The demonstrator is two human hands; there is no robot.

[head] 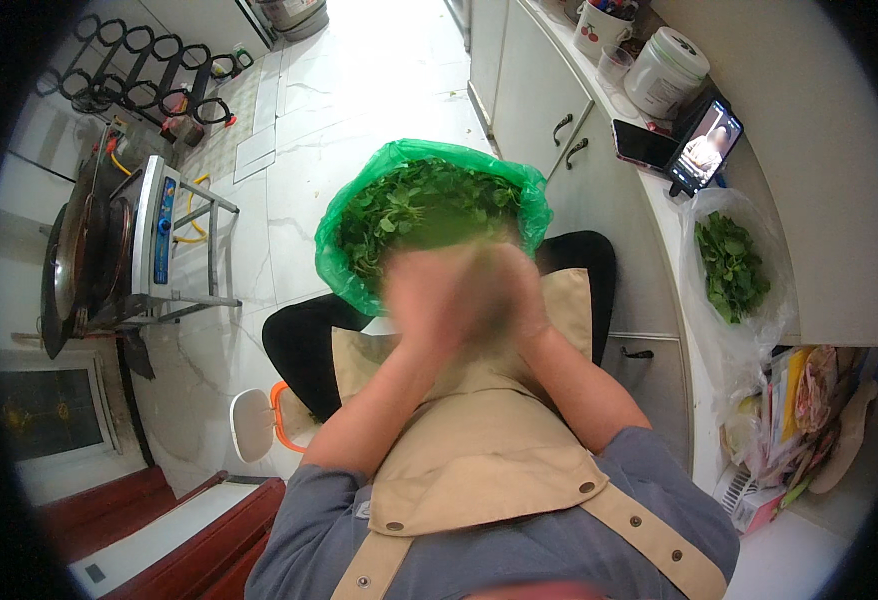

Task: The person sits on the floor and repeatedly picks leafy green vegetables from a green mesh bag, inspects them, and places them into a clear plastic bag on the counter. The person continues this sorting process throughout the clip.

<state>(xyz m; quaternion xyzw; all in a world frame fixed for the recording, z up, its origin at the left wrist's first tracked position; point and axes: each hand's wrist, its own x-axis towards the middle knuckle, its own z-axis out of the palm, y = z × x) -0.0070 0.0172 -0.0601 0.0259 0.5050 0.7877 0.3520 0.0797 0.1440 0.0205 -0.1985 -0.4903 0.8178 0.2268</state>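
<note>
Close together before my apron, my left hand (422, 294) and my right hand (517, 289) are badly blurred by motion. A dark greenish smear shows between them; whether either hand grips it cannot be made out. Just beyond the hands, leafy green stems (386, 206) fill a bright green plastic bag (532, 191) with its mouth spread wide. Both hands overlap the near side of this bag, hiding part of its rim and contents. My knees flank the bag, and a tan apron (484, 442) covers my lap and chest.
Along the right counter are a clear plastic bag (765, 300) with leafy greens (731, 266), a propped phone (705, 146), another phone (643, 144) and a white tub (666, 73). Left are a gas stove (155, 225) on a metal stand and an orange-rimmed bin (280, 420). Cabinets (596, 217) adjoin my right knee.
</note>
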